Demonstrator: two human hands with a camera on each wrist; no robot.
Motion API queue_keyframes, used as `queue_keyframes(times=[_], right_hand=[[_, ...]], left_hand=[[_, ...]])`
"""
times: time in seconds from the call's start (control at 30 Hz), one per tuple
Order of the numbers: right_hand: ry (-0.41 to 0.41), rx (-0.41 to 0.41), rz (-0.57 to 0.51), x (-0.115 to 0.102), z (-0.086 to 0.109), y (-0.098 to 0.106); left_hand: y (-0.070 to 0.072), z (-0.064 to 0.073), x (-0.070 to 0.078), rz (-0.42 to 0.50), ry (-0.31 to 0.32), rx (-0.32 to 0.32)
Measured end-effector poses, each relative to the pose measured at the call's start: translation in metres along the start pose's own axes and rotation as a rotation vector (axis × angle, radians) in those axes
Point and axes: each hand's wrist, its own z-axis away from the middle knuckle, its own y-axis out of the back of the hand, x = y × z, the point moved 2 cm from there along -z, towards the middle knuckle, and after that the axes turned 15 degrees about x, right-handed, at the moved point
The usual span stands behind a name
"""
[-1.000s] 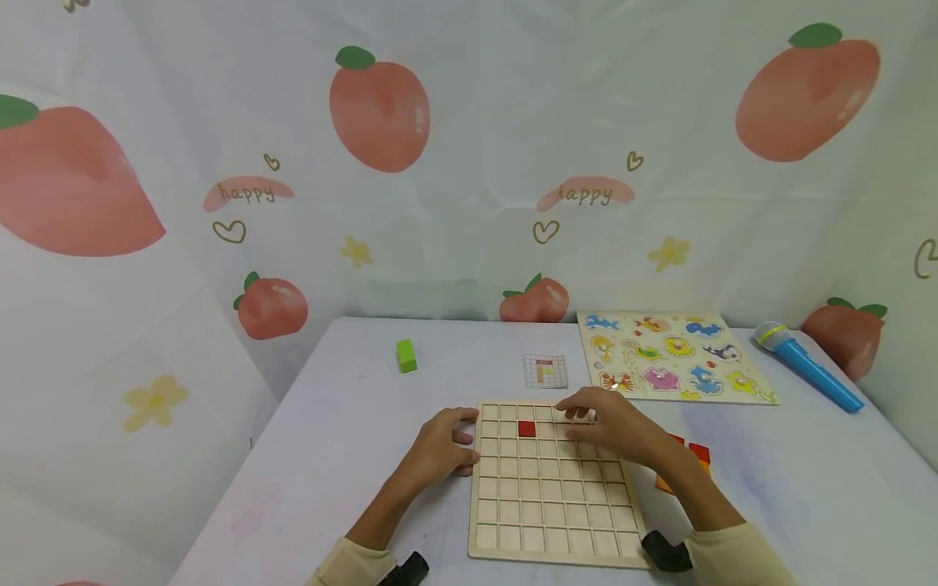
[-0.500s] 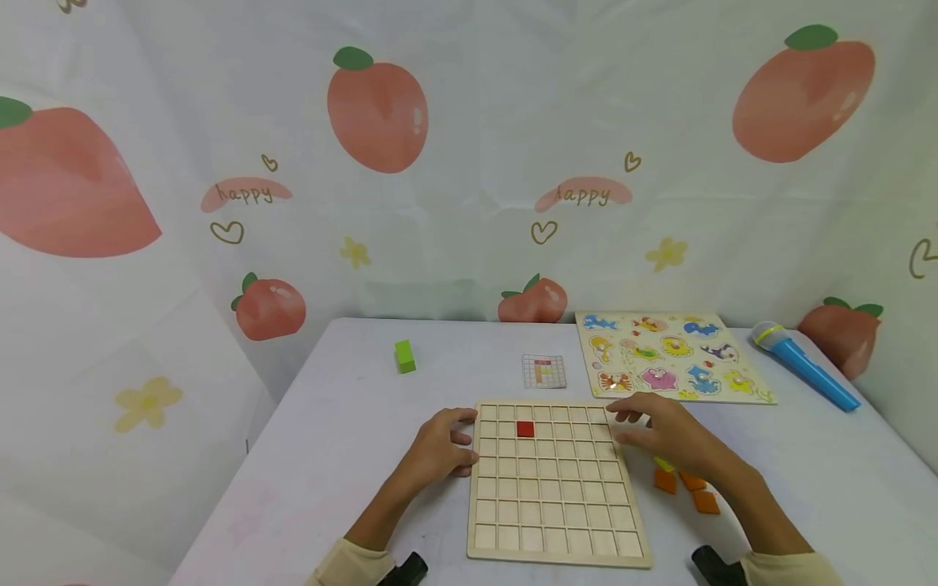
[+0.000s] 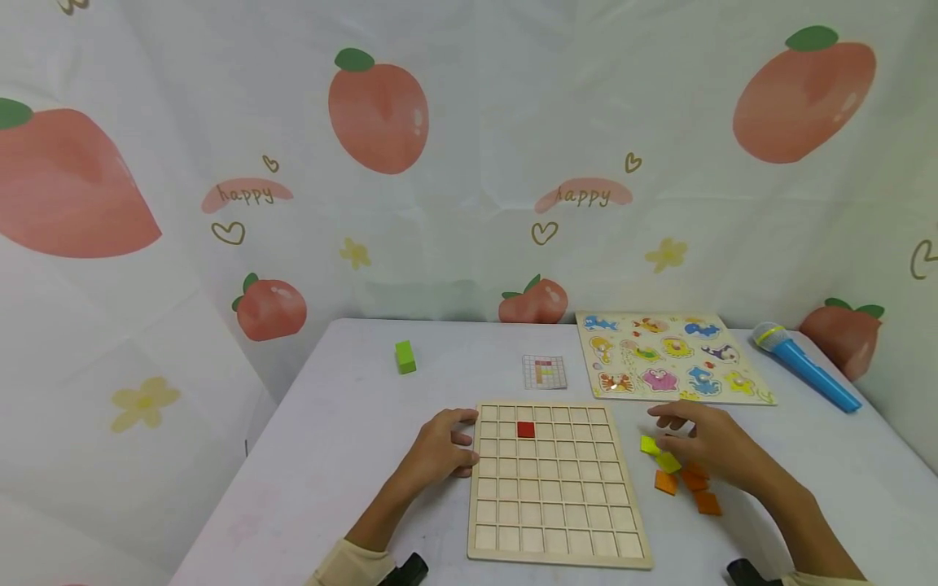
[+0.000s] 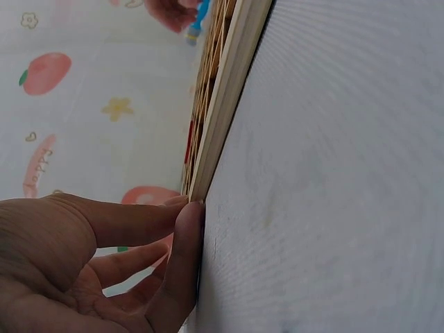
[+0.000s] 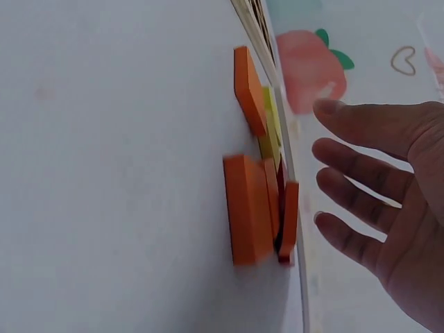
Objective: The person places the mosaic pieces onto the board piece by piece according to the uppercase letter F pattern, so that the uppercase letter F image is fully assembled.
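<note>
A wooden grid board (image 3: 554, 492) lies flat on the table, with one red square tile (image 3: 525, 430) in a cell near its top. My left hand (image 3: 438, 443) rests its fingertips against the board's left edge; the left wrist view shows the thumb and forefinger right at that edge. Beyond the board's right side, my right hand (image 3: 707, 439) hovers over loose tiles, holding nothing, its fingers parted and relaxed in the right wrist view. Yellow tiles (image 3: 650, 445) and several orange tiles (image 3: 665, 483) lie beneath and before it. Part of the pile is hidden by the hand.
Behind the board lies a small printed grid card (image 3: 545, 372). A green block (image 3: 405, 356) stands at the back left. At the back right are an animal puzzle board (image 3: 667, 358) and a blue toy microphone (image 3: 809, 366). A fruit-print curtain hangs behind the table.
My right hand has moved right, from over the board to above the loose tiles, bringing the yellow ones into view. My left hand and the red tile have stayed put.
</note>
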Motion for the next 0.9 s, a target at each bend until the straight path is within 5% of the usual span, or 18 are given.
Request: queue_keyframes(times=[0.27, 0.9], right_hand=[[-0.031, 0.030, 0.044, 0.018, 0.004, 0.012], [-0.203, -0.076, 0.021, 0.056, 0.006, 0.024]], left_hand=[[0.000, -0.001, -0.001, -0.001, -0.011, -0.001], [0.000, 0.000, 0.000, 0.002, -0.001, -0.011]])
